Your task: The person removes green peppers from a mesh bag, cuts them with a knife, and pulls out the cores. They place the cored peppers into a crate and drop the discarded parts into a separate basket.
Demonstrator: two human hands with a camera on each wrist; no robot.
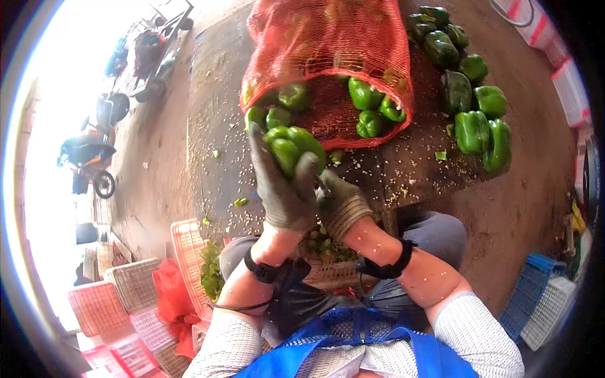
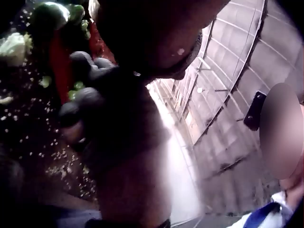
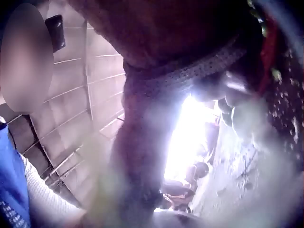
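In the head view my gloved left hand (image 1: 283,198) holds a green bell pepper (image 1: 295,148) between fingers and thumb, close to the mouth of a red mesh sack (image 1: 328,44). My gloved right hand (image 1: 340,203) is right beside it, its fingers bent near the lower end of that pepper; I cannot tell whether it grips anything. Several more green bell peppers (image 1: 364,94) lie inside the sack's open mouth. Both wrist views are dark, and the hands hide most of the work there.
A row of green bell peppers (image 1: 472,132) stands on the table's right side. Pale seeds and green scraps litter the dark tabletop (image 1: 220,126). Plastic crates (image 1: 101,309) and a red mesh bag (image 1: 173,293) lie at lower left; blue and white crates (image 1: 532,296) stand at lower right.
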